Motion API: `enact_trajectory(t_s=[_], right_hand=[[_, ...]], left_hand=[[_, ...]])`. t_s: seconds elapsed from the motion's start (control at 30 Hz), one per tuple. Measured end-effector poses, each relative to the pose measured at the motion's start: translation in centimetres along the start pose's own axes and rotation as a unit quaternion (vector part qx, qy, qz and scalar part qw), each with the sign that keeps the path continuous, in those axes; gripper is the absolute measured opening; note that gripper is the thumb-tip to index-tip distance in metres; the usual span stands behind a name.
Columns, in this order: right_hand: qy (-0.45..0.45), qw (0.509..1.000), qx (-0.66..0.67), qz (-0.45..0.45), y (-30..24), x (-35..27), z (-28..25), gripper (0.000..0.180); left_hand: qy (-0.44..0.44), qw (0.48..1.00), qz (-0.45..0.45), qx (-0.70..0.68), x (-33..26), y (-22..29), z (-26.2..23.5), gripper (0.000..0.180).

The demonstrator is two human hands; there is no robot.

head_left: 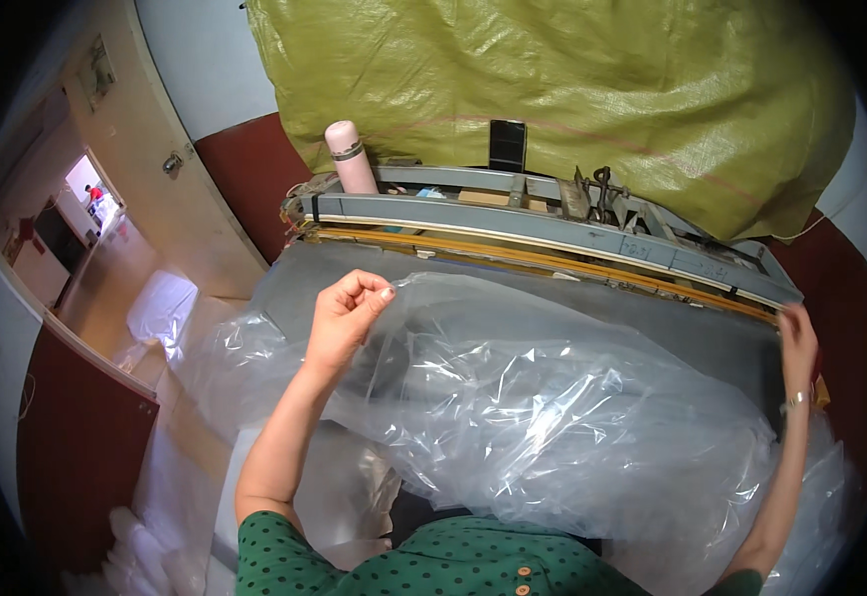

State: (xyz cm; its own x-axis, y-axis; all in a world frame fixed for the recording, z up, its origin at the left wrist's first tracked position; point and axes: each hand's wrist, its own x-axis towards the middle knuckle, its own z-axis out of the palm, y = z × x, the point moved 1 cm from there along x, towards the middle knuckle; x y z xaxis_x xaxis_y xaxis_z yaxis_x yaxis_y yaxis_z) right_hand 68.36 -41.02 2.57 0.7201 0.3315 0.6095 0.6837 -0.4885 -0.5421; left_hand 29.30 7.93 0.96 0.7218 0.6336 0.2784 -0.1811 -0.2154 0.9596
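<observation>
A big, crumpled sheet of clear plastic film [552, 417] spreads over the dark grey worktop [721, 343] and drapes down toward my lap. Its upper left edge is pinched between the thumb and fingers of my left hand [339, 316], raised above the worktop. Far to the right, my right hand [799, 348] is beside the end of a long sealing machine [473, 221] with a grey metal bar and orange strips. Its fingers are bent together; what they hold, if anything, is too small to make out.
A pink bottle [351, 159] and a black phone [507, 146] stand at the back of the machine, before a yellow-green woven sheet [572, 70]. Metal tools [602, 194] lie behind the bar. To the left are an open door [155, 129] and a white plastic bundle [163, 306].
</observation>
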Motion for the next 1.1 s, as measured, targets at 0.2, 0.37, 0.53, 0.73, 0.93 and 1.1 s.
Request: enact_trajectory(t_s=[0.2, 0.37, 0.53, 0.73, 0.93, 1.1], right_hand=[[-0.266, 0.857, 0.150, -0.415, -30.6, 0.0, 16.2, 0.038], [-0.257, 0.799, 0.286, -0.463, -35.9, -4.2, 25.4, 0.022], [-0.351, 0.771, 0.428, -0.315, -36.9, -6.2, 27.4, 0.005], [-0.473, 0.734, 0.487, -0.030, -37.9, -8.6, 26.8, 0.009], [-0.410, 0.692, 0.593, 0.046, -30.5, -9.0, 29.6, 0.010], [-0.146, 0.871, 0.420, 0.209, -19.1, -8.2, 24.6, 0.012]], left_hand=[[0.021, 0.996, 0.037, 0.075, -3.2, 2.4, -0.3, 0.009], [0.011, 0.975, 0.133, 0.179, -4.1, 3.9, 0.2, 0.009], [0.094, 0.862, 0.298, 0.399, -5.1, 3.8, -0.9, 0.015], [0.153, 0.819, 0.340, 0.436, -4.7, 2.2, 1.1, 0.016], [-0.094, 0.927, 0.198, 0.305, -8.1, 0.5, 0.9, 0.011], [-0.286, 0.805, -0.029, 0.519, -14.5, -5.0, -3.5, 0.016]])
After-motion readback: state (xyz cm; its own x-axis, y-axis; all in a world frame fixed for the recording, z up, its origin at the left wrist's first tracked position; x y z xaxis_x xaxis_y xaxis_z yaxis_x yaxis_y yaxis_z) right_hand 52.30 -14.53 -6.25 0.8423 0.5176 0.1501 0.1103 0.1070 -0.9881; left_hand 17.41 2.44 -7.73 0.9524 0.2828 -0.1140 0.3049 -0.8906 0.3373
